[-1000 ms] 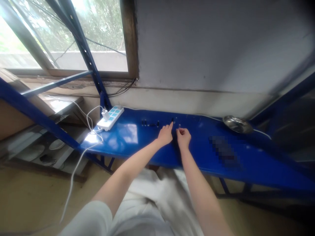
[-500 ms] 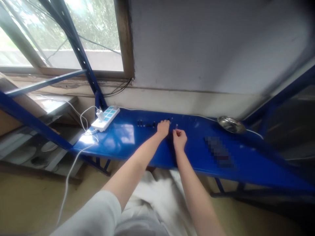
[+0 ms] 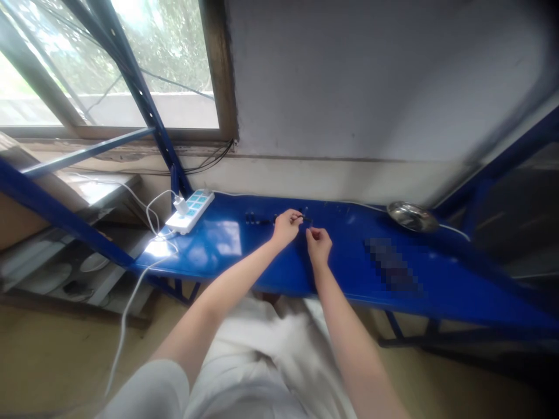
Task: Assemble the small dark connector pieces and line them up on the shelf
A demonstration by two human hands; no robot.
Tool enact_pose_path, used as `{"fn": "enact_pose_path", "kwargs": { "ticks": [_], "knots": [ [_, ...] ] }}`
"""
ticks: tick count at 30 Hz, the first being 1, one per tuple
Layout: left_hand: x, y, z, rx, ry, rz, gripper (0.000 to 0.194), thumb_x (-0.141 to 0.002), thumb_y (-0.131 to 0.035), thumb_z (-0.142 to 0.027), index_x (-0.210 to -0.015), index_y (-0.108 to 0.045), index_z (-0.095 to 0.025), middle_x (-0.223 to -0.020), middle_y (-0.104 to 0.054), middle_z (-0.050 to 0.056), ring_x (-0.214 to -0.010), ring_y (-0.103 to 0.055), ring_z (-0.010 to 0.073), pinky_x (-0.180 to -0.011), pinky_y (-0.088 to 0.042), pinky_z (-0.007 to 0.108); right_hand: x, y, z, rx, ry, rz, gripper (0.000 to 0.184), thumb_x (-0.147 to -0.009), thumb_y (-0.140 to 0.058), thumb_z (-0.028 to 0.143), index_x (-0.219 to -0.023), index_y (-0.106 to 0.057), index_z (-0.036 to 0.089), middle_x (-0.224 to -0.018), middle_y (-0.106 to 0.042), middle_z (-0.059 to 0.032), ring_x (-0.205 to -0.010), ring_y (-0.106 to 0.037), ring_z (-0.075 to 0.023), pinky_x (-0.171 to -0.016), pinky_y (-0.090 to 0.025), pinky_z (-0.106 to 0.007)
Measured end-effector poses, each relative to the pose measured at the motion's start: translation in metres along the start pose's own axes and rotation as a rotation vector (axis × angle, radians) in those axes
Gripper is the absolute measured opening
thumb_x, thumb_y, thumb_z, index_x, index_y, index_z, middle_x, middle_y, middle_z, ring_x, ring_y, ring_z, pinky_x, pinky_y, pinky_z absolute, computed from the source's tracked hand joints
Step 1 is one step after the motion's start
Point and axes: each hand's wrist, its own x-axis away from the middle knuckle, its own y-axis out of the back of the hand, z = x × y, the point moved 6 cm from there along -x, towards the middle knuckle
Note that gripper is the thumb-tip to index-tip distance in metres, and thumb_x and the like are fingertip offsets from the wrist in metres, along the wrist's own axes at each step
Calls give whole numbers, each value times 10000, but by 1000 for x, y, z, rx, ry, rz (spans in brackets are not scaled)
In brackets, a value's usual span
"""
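Note:
My left hand [image 3: 286, 226] is above the blue table [image 3: 279, 273], fingers closed on a thin dark stick-like piece [image 3: 306, 218] that points right. Close beside it, my right hand [image 3: 319, 241] pinches a small, pale, see-through piece [image 3: 311, 224], held upright between thumb and fingertips. The dark piece's tip is close to the pale piece; whether they touch I cannot tell. Left of my left hand lie several small black pieces [image 3: 250, 219]. Another tiny piece [image 3: 306, 209] is on the table just beyond my hands. All these parts are too small to name.
A white power strip [image 3: 189, 213] with a plug and white cable sits at the table's left end. To the right are a shiny metal dish [image 3: 411, 217] and a blurred-out dark object [image 3: 391, 265]. Blue posts [image 3: 163, 145] rise at the table's ends; the wall is behind.
My left hand has risen from the tabletop pieces and turned, now with the thin dark piece in its fingers. My right hand has stayed nearly in place with its pale piece.

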Motion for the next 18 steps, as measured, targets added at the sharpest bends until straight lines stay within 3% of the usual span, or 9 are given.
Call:
{"fn": "enact_pose_path", "kwargs": {
  "ticks": [10,18],
  "knots": [
    [3,12,-7,-127,-34,31,102,-718,-593,-130,-810,-638,-132,-740,-643,48,-667,-579,110,-711,-475,260,5,-2,8,66,96,49,242,-741,-515,391,-760,-568,155,-705,-610,-44,-607,-525,-136,-607,-430,-260],
    [3,13,-20,-243,-70,92,81,-707,-623,-188,-771,-639,-140,-730,-649,39,-672,-582,108,-707,-476,255,6,-6,14,167,281,56,221,-786,-479,357,-737,-566,160,-687,-580,-29,-595,-497,-133,-588,-404,-257]
  ]
}}
